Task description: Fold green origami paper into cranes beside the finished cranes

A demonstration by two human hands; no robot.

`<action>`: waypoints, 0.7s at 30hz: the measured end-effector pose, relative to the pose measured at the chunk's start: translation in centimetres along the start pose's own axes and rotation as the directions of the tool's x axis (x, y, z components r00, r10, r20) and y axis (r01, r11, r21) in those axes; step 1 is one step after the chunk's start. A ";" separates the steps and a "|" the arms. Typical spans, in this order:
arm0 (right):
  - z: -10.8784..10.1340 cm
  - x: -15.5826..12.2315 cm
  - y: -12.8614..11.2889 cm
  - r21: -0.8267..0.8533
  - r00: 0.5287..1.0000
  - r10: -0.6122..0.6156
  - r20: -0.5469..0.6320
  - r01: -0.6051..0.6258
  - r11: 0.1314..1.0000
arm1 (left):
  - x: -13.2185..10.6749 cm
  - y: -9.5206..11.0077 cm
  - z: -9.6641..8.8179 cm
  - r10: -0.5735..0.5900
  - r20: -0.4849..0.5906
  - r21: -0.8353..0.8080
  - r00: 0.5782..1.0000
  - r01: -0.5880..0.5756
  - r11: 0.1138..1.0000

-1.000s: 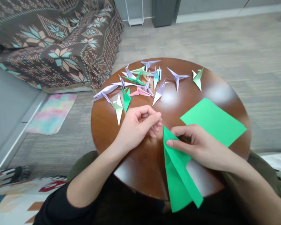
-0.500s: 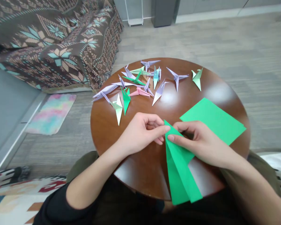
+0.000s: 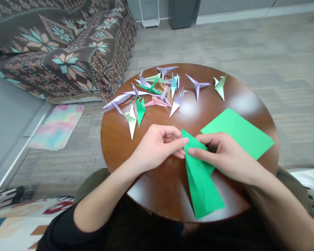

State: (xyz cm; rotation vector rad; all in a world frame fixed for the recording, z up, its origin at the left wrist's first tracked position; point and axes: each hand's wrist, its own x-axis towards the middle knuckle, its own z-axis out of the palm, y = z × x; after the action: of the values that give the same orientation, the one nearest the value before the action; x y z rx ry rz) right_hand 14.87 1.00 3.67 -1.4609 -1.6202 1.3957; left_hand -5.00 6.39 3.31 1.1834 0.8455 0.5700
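Note:
A partly folded sheet of green origami paper (image 3: 202,186) hangs between my hands above the near part of the round table, its pointed corner up and its wide end toward me. My left hand (image 3: 163,143) pinches the paper's left edge near the top, thumb in front and fingers curled behind. From the other side my right hand (image 3: 219,153) grips it, thumb pressed on the front face and the fingers partly hidden behind. Beyond my right hand lies a flat stack of green paper (image 3: 238,130), partly covered by that hand.
Several folded paper cranes (image 3: 154,85) in purple, green and pink crowd the far left of the brown table (image 3: 157,195). A pale green crane (image 3: 220,87) sits apart at the far right. Past the table are a sofa (image 3: 68,52) with a patterned cover and a pastel mat (image 3: 58,127).
The folded green paper has tilted and its lower end has risen a little, its layers now closer together. Both hands keep their hold, nearly in the same place.

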 end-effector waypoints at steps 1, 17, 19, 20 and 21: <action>0.0 0.0 0.0 0.002 1.000 0.001 -0.002 -0.001 1.000 | 0.0 0.0 0.0 0.001 0.002 -0.001 1.000 -0.001 1.000; 0.0 -0.1 -0.2 0.018 0.998 0.030 0.047 -0.031 0.999 | 0.1 0.2 0.1 0.021 -0.074 -0.049 0.997 -0.025 0.998; 0.0 -0.1 -0.2 0.031 0.997 0.041 0.065 -0.043 0.999 | 0.1 0.1 0.1 0.044 -0.095 -0.049 0.995 -0.049 0.998; 0.1 -0.1 -0.2 0.039 0.996 0.051 0.079 -0.054 0.998 | 0.1 0.0 0.0 0.061 -0.108 -0.051 0.992 -0.066 0.997; 0.1 -0.2 -0.2 0.048 0.994 0.062 0.093 -0.066 0.997 | 0.2 -0.1 -0.1 0.079 -0.121 -0.054 0.989 -0.086 0.995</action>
State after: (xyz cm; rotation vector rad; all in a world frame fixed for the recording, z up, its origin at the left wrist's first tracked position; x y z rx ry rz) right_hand 14.77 0.85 3.84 -1.4504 -1.5932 1.5492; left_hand -4.94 6.54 3.17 1.1435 0.8778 0.7347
